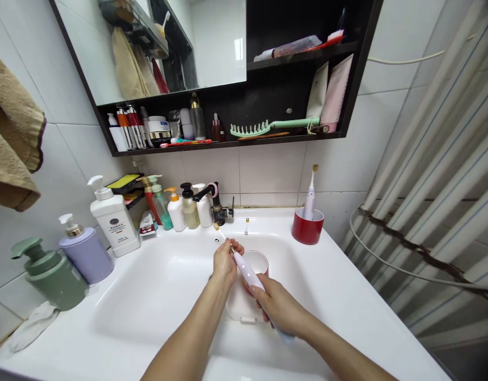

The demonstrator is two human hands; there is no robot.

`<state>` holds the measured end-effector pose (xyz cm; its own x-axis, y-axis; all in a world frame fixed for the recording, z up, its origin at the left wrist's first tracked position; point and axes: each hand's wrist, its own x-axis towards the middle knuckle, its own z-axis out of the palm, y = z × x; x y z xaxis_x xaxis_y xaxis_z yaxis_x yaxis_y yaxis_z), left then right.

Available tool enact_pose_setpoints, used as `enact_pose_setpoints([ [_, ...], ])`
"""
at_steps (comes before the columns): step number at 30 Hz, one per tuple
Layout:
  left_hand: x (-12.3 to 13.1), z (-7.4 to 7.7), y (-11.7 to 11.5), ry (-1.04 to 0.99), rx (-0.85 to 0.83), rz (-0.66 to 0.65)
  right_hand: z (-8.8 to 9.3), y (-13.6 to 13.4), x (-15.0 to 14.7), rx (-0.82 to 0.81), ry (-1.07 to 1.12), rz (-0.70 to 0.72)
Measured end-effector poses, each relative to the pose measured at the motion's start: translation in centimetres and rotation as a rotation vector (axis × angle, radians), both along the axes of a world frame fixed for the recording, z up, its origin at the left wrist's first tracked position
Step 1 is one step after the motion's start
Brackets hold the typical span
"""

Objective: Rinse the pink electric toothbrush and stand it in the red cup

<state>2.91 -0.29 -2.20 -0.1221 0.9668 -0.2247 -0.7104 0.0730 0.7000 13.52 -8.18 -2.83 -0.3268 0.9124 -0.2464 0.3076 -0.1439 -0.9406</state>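
Over the white sink basin (156,296) my right hand (279,307) grips the handle of a white electric toothbrush (244,267), which slants up and left toward the black tap (212,203). My left hand (225,262) pinches the brush's thin neck near its head, fingers closed. Just behind the brush, a pink-rimmed white cup (256,262) sits in the basin, partly hidden by my hands. Below them lies a white boxy thing (240,309) I cannot make out.
A red cup with another electric toothbrush (307,225) stands at the back right of the counter. Pump bottles (113,219) line the left and back edge. A dark shelf (228,143) with a green comb hangs above. A brown towel (11,137) hangs left; pipes run right.
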Motion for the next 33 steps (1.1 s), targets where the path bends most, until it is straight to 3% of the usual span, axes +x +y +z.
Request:
enact_pose_setpoints([
  [3,-1.0,-0.1,0.8,0.126,-0.006,-0.01,-0.2,-0.2,0.2,0.01,0.018,0.028],
  [9,-1.5,-0.4,4.5,0.771,-0.099,-0.249,0.5,0.0,0.4,0.058,0.036,-0.091],
  [18,0.4,-1.4,12.2,1.269,-0.159,-0.16,0.1,0.7,0.4,0.06,0.099,-0.109],
  [22,0.9,-1.1,13.3,1.385,-0.089,-0.134,0.3,0.7,0.5,0.035,0.129,-0.132],
  [28,1.4,-0.4,12.4,1.461,0.019,-0.108,0.1,0.7,0.7,0.041,0.154,-0.153],
  [33,3.7,-1.4,11.2,1.233,0.119,-0.129,0.4,0.8,0.7,0.067,0.156,-0.174],
])
